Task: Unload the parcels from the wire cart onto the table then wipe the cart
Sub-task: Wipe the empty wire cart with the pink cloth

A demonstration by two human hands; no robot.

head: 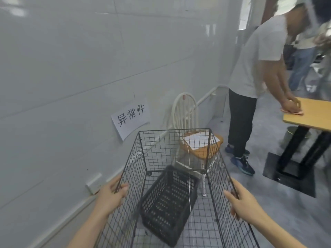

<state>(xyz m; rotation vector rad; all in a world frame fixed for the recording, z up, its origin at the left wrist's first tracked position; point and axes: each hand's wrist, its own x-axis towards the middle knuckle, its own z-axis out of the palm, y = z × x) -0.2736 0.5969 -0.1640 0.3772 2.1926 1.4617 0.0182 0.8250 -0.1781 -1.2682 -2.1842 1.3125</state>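
Both hands are clamped on the wire cart point(161, 149): the left hand point(111, 196) curls over the top wire of its left side and the right hand point(241, 204) over the right side. The cart stands beside the tiled wall, its far end just short of a chair point(189, 122). No parcels show inside, only a black crate point(168, 206) lying tilted on the wire floor, so a hard push would likely slide the crate and knock the chair. The tabletop point(315, 119) is well apart to the right, where another person point(256, 68) bends over it wiping, and swinging the cart there risks clipping their legs.
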